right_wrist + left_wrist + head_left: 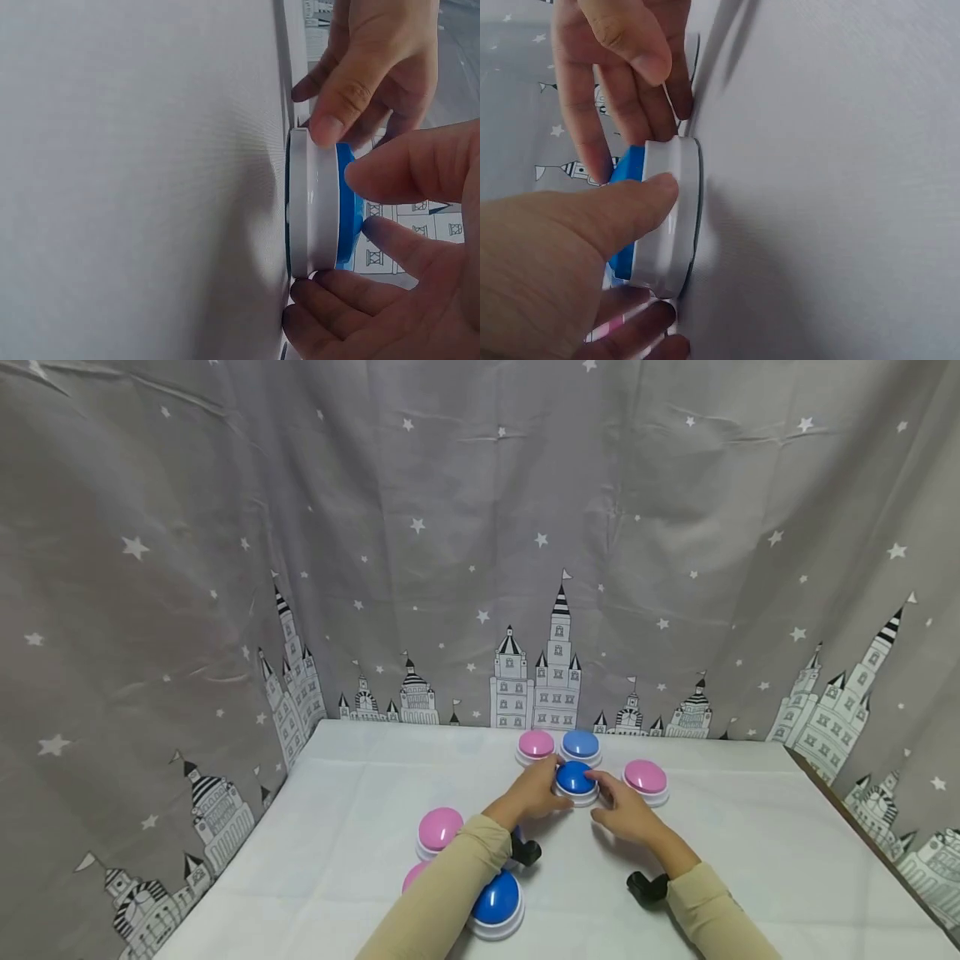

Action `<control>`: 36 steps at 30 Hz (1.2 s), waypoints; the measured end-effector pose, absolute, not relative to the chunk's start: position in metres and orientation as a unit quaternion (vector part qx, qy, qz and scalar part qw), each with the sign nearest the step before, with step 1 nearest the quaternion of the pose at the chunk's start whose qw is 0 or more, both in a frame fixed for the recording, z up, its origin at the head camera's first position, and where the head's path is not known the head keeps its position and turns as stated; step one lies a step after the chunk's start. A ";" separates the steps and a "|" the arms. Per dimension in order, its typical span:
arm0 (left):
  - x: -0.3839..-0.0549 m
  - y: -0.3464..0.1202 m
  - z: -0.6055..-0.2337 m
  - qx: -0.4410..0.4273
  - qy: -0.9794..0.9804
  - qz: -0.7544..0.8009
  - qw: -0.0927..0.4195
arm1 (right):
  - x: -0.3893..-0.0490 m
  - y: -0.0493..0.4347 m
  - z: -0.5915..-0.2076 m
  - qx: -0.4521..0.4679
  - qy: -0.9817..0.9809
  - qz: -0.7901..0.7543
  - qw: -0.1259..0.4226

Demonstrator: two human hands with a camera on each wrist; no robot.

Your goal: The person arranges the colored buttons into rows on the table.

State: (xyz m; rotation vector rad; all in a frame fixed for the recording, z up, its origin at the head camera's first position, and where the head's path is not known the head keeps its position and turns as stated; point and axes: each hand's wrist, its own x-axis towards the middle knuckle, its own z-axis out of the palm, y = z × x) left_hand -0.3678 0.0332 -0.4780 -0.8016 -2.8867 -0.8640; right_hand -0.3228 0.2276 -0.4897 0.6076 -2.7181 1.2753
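A blue push button on a round white base sits between the two hands on the white-covered table. My left hand grips it from the left, thumb on the side of the base and fingers around the far side. From the right, my right hand reaches in with loosely bent fingers. Its fingertips are at the right side of the button, and its thumb stands apart from the base in the left wrist view. Just behind are a pink button and a lighter blue button.
Another pink button stands right of the hands. Nearer, by the left forearm, are a pink button, a partly hidden pink one and a large blue button. A grey curtain with castles and stars hangs behind the table.
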 end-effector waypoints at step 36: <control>-0.296 -0.004 -0.445 -0.324 -0.906 -0.270 -0.041 | -0.242 0.236 -0.458 0.316 -0.861 0.399 -0.009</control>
